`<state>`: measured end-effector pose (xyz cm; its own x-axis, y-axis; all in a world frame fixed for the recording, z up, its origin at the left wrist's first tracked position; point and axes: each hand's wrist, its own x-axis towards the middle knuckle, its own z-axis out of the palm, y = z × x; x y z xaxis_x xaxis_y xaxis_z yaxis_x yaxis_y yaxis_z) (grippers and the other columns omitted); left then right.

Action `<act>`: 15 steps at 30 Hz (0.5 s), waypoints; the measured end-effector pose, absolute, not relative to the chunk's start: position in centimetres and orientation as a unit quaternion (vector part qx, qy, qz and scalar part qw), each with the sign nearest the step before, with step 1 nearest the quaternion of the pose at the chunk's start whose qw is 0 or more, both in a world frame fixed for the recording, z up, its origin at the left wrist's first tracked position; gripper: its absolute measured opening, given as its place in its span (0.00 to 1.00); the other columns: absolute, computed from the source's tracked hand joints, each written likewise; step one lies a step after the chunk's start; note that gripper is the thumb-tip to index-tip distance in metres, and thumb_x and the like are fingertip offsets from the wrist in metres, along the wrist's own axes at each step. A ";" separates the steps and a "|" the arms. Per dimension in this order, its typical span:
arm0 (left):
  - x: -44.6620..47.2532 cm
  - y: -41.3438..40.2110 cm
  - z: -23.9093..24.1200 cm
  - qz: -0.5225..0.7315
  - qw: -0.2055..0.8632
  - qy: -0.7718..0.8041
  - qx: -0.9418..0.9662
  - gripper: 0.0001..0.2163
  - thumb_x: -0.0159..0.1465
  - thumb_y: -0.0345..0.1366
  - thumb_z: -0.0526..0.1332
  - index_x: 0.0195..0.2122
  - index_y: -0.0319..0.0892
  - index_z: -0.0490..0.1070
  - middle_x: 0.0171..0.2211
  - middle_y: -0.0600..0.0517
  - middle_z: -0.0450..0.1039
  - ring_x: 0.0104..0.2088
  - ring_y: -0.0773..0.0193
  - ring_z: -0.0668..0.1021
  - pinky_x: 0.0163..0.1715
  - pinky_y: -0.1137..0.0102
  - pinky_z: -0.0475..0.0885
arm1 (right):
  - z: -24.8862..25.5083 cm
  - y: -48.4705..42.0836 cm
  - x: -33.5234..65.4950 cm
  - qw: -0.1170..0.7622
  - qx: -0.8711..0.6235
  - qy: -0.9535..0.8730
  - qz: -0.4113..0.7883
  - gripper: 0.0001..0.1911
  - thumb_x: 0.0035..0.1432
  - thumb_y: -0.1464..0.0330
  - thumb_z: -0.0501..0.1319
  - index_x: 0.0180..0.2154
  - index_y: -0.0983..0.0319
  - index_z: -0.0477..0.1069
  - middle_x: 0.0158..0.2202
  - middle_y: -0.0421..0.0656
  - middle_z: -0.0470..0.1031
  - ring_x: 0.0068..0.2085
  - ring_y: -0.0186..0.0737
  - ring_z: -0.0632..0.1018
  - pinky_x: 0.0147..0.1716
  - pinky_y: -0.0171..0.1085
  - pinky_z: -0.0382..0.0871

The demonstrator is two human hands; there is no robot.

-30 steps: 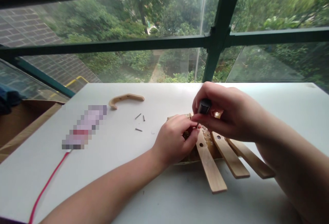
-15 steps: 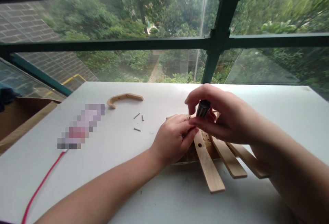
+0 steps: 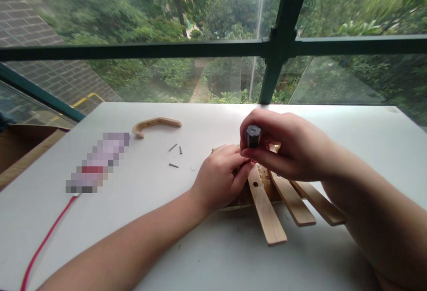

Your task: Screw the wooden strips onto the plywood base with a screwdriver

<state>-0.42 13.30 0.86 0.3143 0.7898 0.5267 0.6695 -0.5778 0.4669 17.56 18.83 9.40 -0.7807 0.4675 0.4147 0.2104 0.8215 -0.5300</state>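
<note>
My right hand (image 3: 283,144) is closed round the dark ribbed handle of a screwdriver (image 3: 253,137); its shaft and tip are hidden behind my fingers. Below it, my left hand (image 3: 218,177) is closed, thumb and fingers pinching at the far end of a pale wooden strip (image 3: 268,217) with a dark screw hole. This strip lies on a brown piece (image 3: 239,201), mostly covered by my hands. Two more wooden strips (image 3: 295,204) fan out to the right, partly under my right hand and wrist.
A curved wooden hook (image 3: 159,122) with two holes lies at the back left of the white table (image 3: 140,166). Nearer are three loose screws (image 3: 173,165). A blurred-out object (image 3: 100,162) with a red cord (image 3: 46,242) lies left. A cardboard box (image 3: 30,153) stands beyond the left edge; windows rise behind.
The screwdriver handle has tipped more upright, its end now facing me, as my right hand turned slightly. My left hand keeps its hold. The whole view has shifted a little.
</note>
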 end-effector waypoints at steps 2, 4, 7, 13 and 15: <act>-0.4 13.3 0.8 0.370 0.082 0.452 0.808 0.09 0.67 0.35 0.57 0.31 0.41 0.74 0.32 0.49 0.75 0.36 0.61 0.75 0.37 0.66 0.71 | 9.1 18.7 17.3 0.290 -0.193 -0.908 0.232 0.09 0.56 0.72 0.62 0.39 0.62 0.64 0.31 0.38 0.71 0.29 0.30 0.69 0.27 0.31 0.61; -0.4 13.3 0.8 0.370 0.081 0.452 0.808 0.09 0.67 0.34 0.57 0.32 0.41 0.74 0.32 0.49 0.76 0.35 0.61 0.75 0.37 0.66 0.71 | 8.9 18.6 17.1 0.295 -0.196 -0.907 0.227 0.09 0.56 0.71 0.62 0.38 0.61 0.63 0.31 0.37 0.70 0.28 0.29 0.68 0.26 0.30 0.60; -0.5 13.2 0.9 0.370 0.082 0.450 0.808 0.08 0.67 0.34 0.57 0.32 0.41 0.73 0.32 0.49 0.76 0.35 0.61 0.75 0.37 0.66 0.70 | 8.7 18.6 17.1 0.298 -0.199 -0.906 0.225 0.10 0.57 0.71 0.63 0.38 0.61 0.63 0.29 0.36 0.68 0.26 0.28 0.66 0.25 0.29 0.59; -0.5 13.1 1.2 0.380 0.103 0.447 0.803 0.06 0.66 0.34 0.58 0.33 0.41 0.73 0.33 0.49 0.75 0.36 0.62 0.76 0.37 0.67 0.71 | 8.6 18.7 17.0 0.317 -0.218 -0.897 0.218 0.11 0.56 0.72 0.63 0.38 0.60 0.62 0.28 0.35 0.68 0.25 0.27 0.65 0.23 0.30 0.58; -0.4 13.1 1.2 0.388 0.100 0.452 0.797 0.06 0.65 0.35 0.59 0.33 0.41 0.73 0.32 0.50 0.75 0.35 0.62 0.76 0.36 0.67 0.71 | 8.5 18.6 17.0 0.318 -0.217 -0.898 0.216 0.10 0.56 0.72 0.63 0.37 0.60 0.62 0.28 0.35 0.68 0.26 0.27 0.64 0.23 0.30 0.58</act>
<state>-0.44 13.09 1.16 0.2904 0.7983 0.5276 0.6424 -0.5713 0.5108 17.02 18.59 8.54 -0.7040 0.5263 0.4769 0.2523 0.8130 -0.5248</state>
